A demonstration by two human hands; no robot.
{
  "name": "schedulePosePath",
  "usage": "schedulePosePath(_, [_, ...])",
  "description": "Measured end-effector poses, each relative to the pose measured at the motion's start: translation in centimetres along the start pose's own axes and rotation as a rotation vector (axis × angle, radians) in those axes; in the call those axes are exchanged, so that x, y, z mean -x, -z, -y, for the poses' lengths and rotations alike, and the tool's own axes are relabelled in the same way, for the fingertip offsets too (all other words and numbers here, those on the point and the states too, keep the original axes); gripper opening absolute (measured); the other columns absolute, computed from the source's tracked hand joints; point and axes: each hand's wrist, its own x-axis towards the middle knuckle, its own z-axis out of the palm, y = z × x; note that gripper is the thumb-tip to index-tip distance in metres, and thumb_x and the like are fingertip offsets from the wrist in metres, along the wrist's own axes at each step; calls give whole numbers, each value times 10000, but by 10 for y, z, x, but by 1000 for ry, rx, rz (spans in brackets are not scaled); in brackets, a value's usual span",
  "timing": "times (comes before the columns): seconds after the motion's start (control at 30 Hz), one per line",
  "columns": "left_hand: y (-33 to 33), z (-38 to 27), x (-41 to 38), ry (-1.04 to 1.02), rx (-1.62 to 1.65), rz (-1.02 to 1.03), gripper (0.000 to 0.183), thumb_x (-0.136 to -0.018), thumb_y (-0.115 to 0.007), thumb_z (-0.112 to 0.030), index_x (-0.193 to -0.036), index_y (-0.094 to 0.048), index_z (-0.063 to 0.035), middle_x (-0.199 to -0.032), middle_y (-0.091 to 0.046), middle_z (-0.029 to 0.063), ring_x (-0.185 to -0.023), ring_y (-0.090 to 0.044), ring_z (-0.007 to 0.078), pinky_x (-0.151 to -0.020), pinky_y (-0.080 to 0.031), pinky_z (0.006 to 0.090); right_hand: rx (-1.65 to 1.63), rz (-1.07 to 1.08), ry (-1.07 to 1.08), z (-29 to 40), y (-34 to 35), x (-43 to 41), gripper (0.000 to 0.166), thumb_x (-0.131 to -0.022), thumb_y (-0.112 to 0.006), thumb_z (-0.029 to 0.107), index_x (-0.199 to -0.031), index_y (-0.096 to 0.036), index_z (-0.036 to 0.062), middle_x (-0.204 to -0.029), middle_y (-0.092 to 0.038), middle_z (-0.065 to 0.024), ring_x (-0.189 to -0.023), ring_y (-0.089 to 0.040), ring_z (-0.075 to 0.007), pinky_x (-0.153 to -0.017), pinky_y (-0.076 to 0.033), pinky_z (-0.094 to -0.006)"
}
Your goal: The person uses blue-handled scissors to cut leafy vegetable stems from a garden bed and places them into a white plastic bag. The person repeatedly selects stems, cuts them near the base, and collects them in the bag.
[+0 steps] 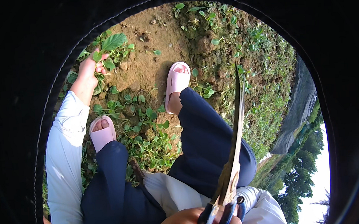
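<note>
At the upper left, my left hand (90,69) grips a leafy green seedling (113,42) by its stems, close to the ground. One broad leaf stands out above the fingers. My right hand (189,220), low in the picture near my lap, is closed around the blue handles (227,217) of soiled metal garden shears (233,151). Their long blades point away from me, with only a narrow gap between the tips. Part of this hand is cut off by the bottom edge.
My feet, in pink slides (177,81), stand apart on bare brown soil (143,69). Low green seedlings (150,144) grow between them. Clods and weeds (268,106) cover the right side. Beyond lie netting (296,111) and trees (297,178). A woody stub (136,170) shows between my legs.
</note>
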Motion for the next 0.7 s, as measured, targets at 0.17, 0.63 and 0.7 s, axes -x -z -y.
schedulePosePath(0.17, [8, 6, -2, 29, 56, -49, 154, -790, -531, -155, -766, -518, -3, -597, -489, 17, -365, -326, 49, -369, -336, 212, 35, -94, -2, 9, 7, 3, 208, -814, -529, 233, -791, -416, 60, -913, -528, -223, -723, -552, -210, -650, -445, -295])
schedulePosePath(0.63, [58, -36, 158, -131, -523, 301, 268, -808, -525, -187, -956, -582, 28, -728, -572, 38, -663, -523, 95, -575, -377, 186, 1388, -484, -716, 3, 139, 13, 581, -783, -464, 542, -663, -475, -26, -577, -481, -118, -576, -512, -217, -553, -392, -340])
schedulePosePath(0.7, [65, -38, 167, -185, -626, 310, 275, -802, -547, -234, -932, -604, 2, -698, -560, 8, -625, -478, 56, -509, -309, 181, 1469, -467, -846, -4, 137, 8, 644, -775, -414, 587, -742, -523, -47, -677, -532, -195, -677, -531, -316, -660, -405, -372])
